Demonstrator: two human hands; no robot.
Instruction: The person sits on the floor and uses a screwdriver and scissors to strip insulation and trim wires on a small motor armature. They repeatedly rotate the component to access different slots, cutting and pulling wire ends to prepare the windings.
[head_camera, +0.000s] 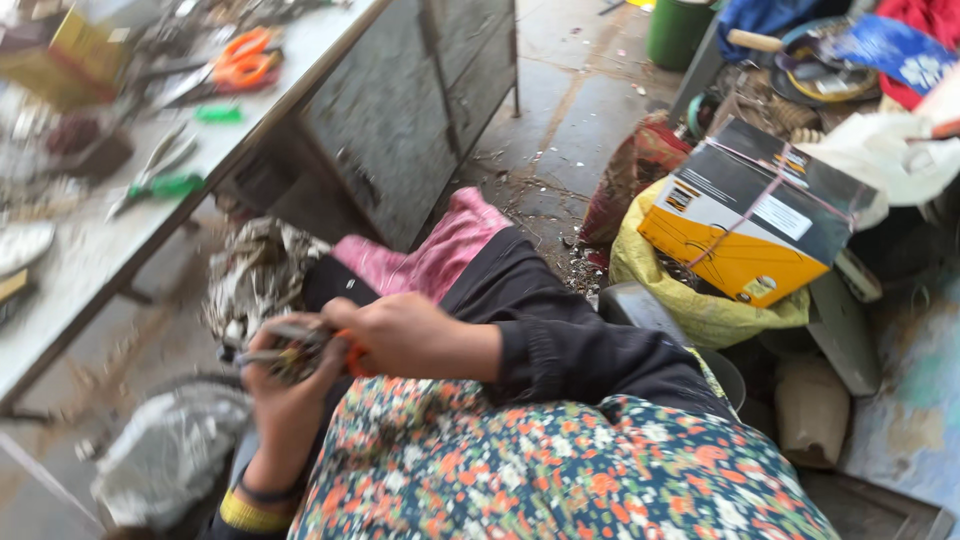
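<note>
At upper left, a bench (120, 240) carries orange scissors (243, 60) and green-handled tools (165, 187). Lower left of centre: left hand (285, 385) curled shut around a blurred metal piece (285, 352). Just right, right hand (405, 335) closed on an orange-handled tool (352, 358) touching that piece. At right, a black-and-orange box (755, 215).

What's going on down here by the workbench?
A person seated low beside a table works with both hands close together over their lap. The right hand grips an orange-handled tool, seemingly pliers, against a small metal piece held in the left hand; blur hides the details. More tools lie on the table, and a yellow-and-black box sits to the right.
</note>
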